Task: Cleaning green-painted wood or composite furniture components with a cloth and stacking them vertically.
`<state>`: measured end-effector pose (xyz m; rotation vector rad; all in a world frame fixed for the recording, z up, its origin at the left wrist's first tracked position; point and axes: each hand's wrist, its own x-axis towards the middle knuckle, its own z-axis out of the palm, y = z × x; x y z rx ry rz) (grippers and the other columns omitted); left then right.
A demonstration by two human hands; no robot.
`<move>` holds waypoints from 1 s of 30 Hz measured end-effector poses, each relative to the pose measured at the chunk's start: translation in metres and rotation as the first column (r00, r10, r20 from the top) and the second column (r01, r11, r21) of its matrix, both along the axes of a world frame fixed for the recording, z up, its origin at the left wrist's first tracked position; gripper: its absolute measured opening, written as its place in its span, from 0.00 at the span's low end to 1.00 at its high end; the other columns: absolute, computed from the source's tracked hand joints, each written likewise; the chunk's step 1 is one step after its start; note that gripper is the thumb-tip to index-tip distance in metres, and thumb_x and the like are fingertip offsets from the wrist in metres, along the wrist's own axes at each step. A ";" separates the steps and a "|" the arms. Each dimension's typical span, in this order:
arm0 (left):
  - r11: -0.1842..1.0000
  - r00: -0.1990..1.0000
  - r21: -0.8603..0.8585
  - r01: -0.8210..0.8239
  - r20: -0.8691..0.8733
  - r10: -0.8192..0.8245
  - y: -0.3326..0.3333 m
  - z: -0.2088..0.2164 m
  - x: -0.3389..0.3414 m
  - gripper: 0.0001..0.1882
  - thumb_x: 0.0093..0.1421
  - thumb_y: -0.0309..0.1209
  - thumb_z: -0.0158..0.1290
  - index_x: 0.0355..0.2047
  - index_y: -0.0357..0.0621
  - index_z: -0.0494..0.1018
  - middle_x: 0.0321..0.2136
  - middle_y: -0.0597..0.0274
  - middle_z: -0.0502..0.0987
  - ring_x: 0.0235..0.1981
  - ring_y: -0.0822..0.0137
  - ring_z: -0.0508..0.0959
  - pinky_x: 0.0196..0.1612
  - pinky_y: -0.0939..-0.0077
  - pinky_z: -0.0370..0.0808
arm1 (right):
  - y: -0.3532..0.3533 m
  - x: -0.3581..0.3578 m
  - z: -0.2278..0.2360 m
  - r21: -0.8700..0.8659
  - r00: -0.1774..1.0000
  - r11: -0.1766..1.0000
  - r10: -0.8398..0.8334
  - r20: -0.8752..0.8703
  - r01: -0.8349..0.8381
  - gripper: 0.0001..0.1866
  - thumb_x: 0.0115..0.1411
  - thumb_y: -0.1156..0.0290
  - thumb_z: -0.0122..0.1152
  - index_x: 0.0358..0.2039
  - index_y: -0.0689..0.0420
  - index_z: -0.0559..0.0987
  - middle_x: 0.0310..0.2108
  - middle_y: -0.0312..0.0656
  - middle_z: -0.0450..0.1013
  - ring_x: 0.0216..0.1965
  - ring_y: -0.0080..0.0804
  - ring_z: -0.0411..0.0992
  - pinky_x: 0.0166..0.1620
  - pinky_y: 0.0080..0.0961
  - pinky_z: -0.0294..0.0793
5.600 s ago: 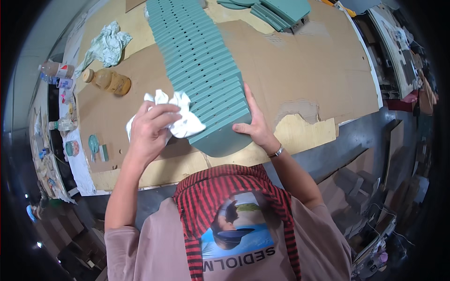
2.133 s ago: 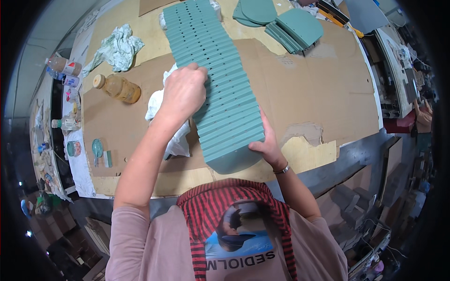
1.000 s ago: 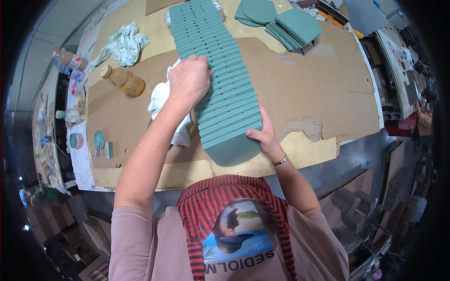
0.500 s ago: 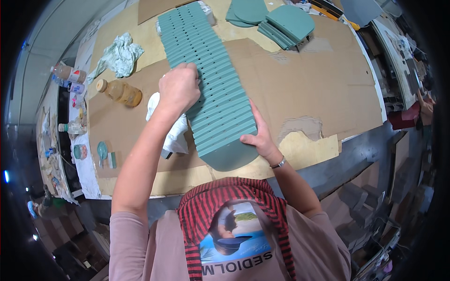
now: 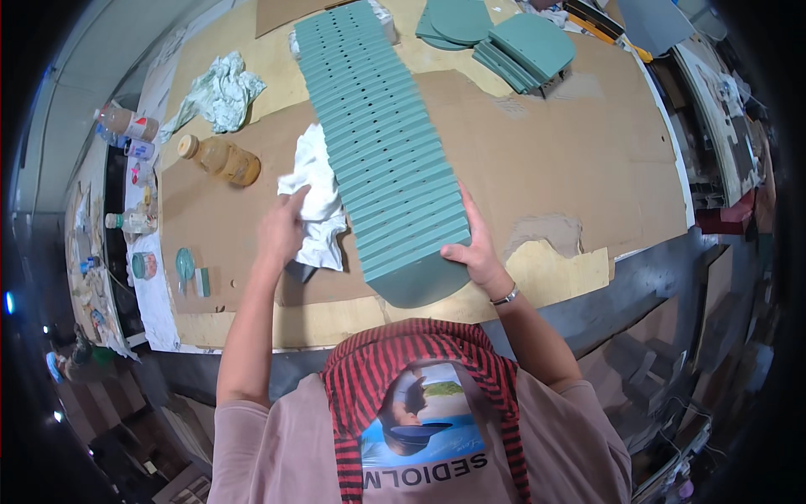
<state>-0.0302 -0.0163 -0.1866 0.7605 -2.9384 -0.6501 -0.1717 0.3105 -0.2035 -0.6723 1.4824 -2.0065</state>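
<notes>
Green panels (image 5: 392,172) are clasped at one edge by the right hand (image 5: 482,254), thumb spread; white cloth (image 5: 321,207) is overlapped by the curled left hand (image 5: 282,228), grip unclear; wide cardboard (image 5: 571,155) is exposed rightward.

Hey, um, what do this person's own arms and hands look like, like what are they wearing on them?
The left hand and right hand are ungloved, with bare forearms. Loose, plain dusty-mauve sleeves end around the elbows. A narrow silvery band circles the right wrist; I can't tell if it's a watch or bracelet.
</notes>
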 end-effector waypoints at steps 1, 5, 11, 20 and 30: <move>0.965 0.990 0.225 -0.136 0.005 0.138 -0.009 -0.004 -0.002 0.26 0.55 0.18 0.55 0.57 0.37 0.74 0.43 0.52 0.82 0.42 0.64 0.81 0.47 0.72 0.77 | -0.002 0.000 0.001 0.004 1.000 1.000 0.010 -0.003 -0.010 0.63 0.47 0.53 0.76 0.72 0.68 0.47 0.71 0.53 0.51 0.72 0.41 0.50 0.71 0.34 0.47; 0.889 0.785 0.452 0.078 -0.578 0.225 0.003 0.070 -0.032 0.21 0.58 0.17 0.48 0.51 0.39 0.79 0.41 0.56 0.82 0.42 0.71 0.80 0.44 0.77 0.75 | 0.003 0.001 -0.002 0.028 1.000 1.000 0.003 0.017 -0.004 0.62 0.48 0.53 0.75 0.72 0.68 0.47 0.70 0.52 0.52 0.71 0.41 0.51 0.71 0.35 0.49; 0.898 0.864 -0.204 0.389 -0.256 -0.433 0.084 0.096 -0.075 0.25 0.51 0.22 0.53 0.48 0.62 0.81 0.34 0.53 0.76 0.32 0.51 0.78 0.37 0.64 0.77 | 0.001 0.004 -0.002 0.022 0.998 0.999 0.024 0.052 -0.025 0.63 0.48 0.51 0.76 0.72 0.69 0.47 0.70 0.52 0.52 0.71 0.41 0.51 0.71 0.35 0.49; 0.972 0.998 -0.236 -0.025 -0.056 0.012 0.010 0.062 -0.013 0.34 0.60 0.29 0.54 0.67 0.46 0.63 0.66 0.46 0.64 0.64 0.53 0.68 0.63 0.65 0.66 | 0.004 0.001 0.007 0.052 0.999 0.998 0.026 0.026 -0.027 0.63 0.49 0.49 0.75 0.72 0.69 0.45 0.73 0.53 0.48 0.73 0.42 0.46 0.72 0.35 0.45; 0.259 0.862 0.948 0.186 -0.284 0.420 0.109 0.033 -0.038 0.39 0.74 0.42 0.42 0.73 0.35 0.37 0.70 0.47 0.54 0.70 0.60 0.56 0.70 0.68 0.52 | -0.044 -0.072 0.040 0.148 0.997 0.988 0.035 0.062 -0.044 0.50 0.69 0.39 0.47 0.73 0.63 0.42 0.76 0.50 0.38 0.76 0.38 0.36 0.73 0.31 0.37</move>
